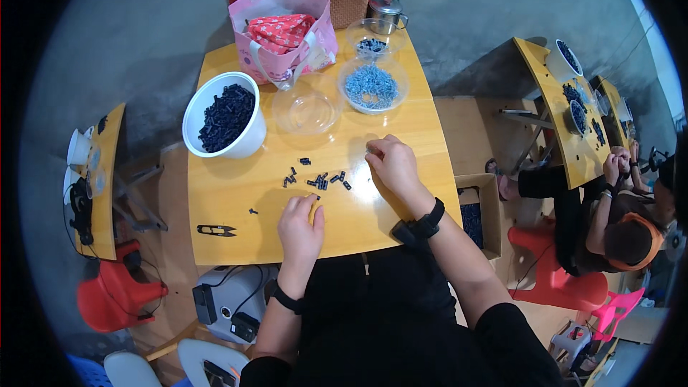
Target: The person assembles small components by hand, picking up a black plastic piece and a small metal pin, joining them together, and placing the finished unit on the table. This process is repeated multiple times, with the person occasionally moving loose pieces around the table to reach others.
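At the wooden counter (251, 204), our left hand (299, 229) pinches 1 small black plastic piece (317, 198); our right hand (395, 163) has its fingertips drawn together, on what we cannot tell. Loose black pieces (322, 184) lie just beyond our left hand.

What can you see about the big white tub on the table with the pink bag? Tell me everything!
The white tub is round and smooth, with a wide rim, and looks like plastic. It has no lid on, and lots of small dark pieces are heaped inside. It stands upright on the yellow wooden table, near the left edge, beside the pink bag. Neither hand touches it. Its bottom is hidden from view.
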A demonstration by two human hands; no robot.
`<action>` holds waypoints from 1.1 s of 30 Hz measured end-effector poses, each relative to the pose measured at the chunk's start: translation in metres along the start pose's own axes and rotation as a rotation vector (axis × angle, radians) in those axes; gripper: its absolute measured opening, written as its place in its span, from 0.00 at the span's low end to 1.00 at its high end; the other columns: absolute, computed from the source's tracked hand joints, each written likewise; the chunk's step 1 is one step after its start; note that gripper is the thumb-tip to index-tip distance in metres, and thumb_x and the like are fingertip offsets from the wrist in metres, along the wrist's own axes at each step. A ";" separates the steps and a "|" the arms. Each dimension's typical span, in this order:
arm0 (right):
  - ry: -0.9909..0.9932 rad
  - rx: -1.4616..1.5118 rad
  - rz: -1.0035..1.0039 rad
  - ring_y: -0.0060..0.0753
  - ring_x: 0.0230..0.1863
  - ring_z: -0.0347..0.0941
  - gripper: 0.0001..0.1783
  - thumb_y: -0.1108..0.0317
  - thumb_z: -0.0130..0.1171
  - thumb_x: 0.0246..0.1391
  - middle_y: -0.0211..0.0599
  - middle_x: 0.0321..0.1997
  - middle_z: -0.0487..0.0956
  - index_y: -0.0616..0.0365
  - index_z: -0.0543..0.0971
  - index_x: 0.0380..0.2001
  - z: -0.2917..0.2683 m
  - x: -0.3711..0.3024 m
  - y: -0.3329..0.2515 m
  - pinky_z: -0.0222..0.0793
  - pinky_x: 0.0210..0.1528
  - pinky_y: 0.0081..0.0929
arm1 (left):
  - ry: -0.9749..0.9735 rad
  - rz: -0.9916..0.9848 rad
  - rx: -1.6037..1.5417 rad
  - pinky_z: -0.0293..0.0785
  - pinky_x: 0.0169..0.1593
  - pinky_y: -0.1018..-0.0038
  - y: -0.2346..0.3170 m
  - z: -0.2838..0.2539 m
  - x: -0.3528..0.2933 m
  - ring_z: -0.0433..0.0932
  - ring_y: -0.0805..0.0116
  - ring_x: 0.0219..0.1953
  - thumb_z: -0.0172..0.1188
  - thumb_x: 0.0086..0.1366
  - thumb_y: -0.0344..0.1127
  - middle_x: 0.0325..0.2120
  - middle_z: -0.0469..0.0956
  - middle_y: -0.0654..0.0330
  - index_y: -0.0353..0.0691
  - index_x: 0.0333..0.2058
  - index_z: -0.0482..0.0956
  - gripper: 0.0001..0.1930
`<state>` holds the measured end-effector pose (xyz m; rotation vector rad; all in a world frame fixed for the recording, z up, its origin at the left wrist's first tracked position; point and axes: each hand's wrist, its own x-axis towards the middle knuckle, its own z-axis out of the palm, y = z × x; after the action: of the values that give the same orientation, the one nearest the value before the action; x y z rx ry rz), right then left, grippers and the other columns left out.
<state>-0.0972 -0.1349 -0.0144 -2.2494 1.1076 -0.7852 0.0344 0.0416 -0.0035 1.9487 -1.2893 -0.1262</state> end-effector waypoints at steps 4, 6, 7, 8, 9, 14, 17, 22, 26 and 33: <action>0.063 0.064 -0.037 0.49 0.25 0.70 0.04 0.72 0.54 0.41 0.44 0.23 0.71 0.61 0.74 0.18 0.006 0.001 0.005 0.66 0.29 0.40 | -0.010 -0.014 -0.094 0.68 0.28 0.74 0.004 -0.001 -0.002 0.71 0.64 0.23 0.59 0.50 0.24 0.26 0.72 0.54 0.33 0.33 0.75 0.09; 0.006 -0.044 -0.034 0.43 0.27 0.73 0.05 0.72 0.60 0.40 0.41 0.25 0.75 0.59 0.79 0.24 0.006 0.002 0.007 0.69 0.31 0.32 | -0.030 -0.052 -0.139 0.68 0.28 0.75 0.009 -0.002 -0.001 0.71 0.65 0.22 0.59 0.50 0.24 0.26 0.73 0.54 0.33 0.33 0.75 0.09; 0.003 -0.042 -0.031 0.43 0.27 0.73 0.05 0.72 0.60 0.40 0.41 0.25 0.75 0.59 0.79 0.24 0.006 0.000 0.006 0.69 0.31 0.32 | -0.033 -0.055 -0.136 0.68 0.28 0.75 0.012 -0.002 0.000 0.71 0.65 0.22 0.59 0.50 0.24 0.26 0.73 0.54 0.33 0.33 0.75 0.09; -0.011 -0.076 -0.050 0.43 0.26 0.73 0.04 0.73 0.60 0.40 0.41 0.25 0.75 0.59 0.79 0.24 0.006 -0.002 0.005 0.69 0.30 0.32 | -0.038 -0.059 -0.144 0.69 0.29 0.73 0.016 -0.002 0.002 0.72 0.62 0.24 0.59 0.50 0.25 0.27 0.73 0.53 0.33 0.33 0.76 0.09; -0.024 -0.110 -0.069 0.43 0.26 0.73 0.03 0.74 0.59 0.40 0.41 0.25 0.75 0.60 0.79 0.24 0.006 -0.003 0.005 0.69 0.29 0.32 | -0.043 -0.062 -0.152 0.71 0.30 0.72 0.019 -0.002 0.004 0.74 0.58 0.26 0.59 0.50 0.25 0.28 0.73 0.53 0.34 0.33 0.76 0.09; 0.022 0.025 -0.088 0.43 0.25 0.73 0.03 0.76 0.60 0.39 0.42 0.24 0.75 0.61 0.78 0.23 0.006 -0.004 0.009 0.69 0.28 0.31 | -0.059 -0.063 -0.121 0.70 0.28 0.73 0.022 0.003 0.013 0.73 0.61 0.23 0.59 0.50 0.25 0.27 0.73 0.54 0.34 0.33 0.76 0.09; 0.024 0.084 -0.088 0.42 0.25 0.73 0.04 0.77 0.60 0.38 0.42 0.24 0.75 0.61 0.78 0.23 0.005 -0.003 0.011 0.69 0.28 0.31 | -0.070 -0.079 -0.128 0.70 0.27 0.73 0.025 0.005 0.016 0.72 0.63 0.22 0.59 0.50 0.25 0.27 0.73 0.54 0.35 0.33 0.76 0.09; 0.009 0.204 -0.003 0.40 0.26 0.74 0.04 0.77 0.60 0.39 0.41 0.26 0.76 0.62 0.78 0.24 0.007 -0.006 0.018 0.69 0.29 0.28 | -0.099 -0.076 -0.164 0.69 0.26 0.74 0.034 0.011 0.025 0.72 0.64 0.21 0.59 0.50 0.25 0.25 0.73 0.55 0.34 0.32 0.76 0.08; 0.021 0.220 -0.017 0.38 0.27 0.74 0.06 0.77 0.61 0.39 0.42 0.27 0.77 0.62 0.78 0.27 0.006 -0.005 0.020 0.70 0.30 0.27 | -0.134 -0.080 -0.186 0.68 0.27 0.74 0.040 0.021 0.039 0.72 0.64 0.22 0.58 0.50 0.24 0.24 0.73 0.55 0.34 0.31 0.76 0.07; 0.105 0.443 0.101 0.47 0.32 0.73 0.06 0.77 0.55 0.41 0.46 0.29 0.76 0.62 0.78 0.27 0.001 -0.004 0.025 0.70 0.35 0.33 | -0.199 0.089 0.060 0.69 0.31 0.66 0.059 0.054 0.080 0.73 0.54 0.27 0.59 0.47 0.26 0.24 0.73 0.54 0.35 0.29 0.77 0.08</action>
<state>-0.1116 -0.1452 -0.0327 -1.7883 0.9707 -1.0039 0.0035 -0.0644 0.0234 1.9641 -1.5230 -0.2442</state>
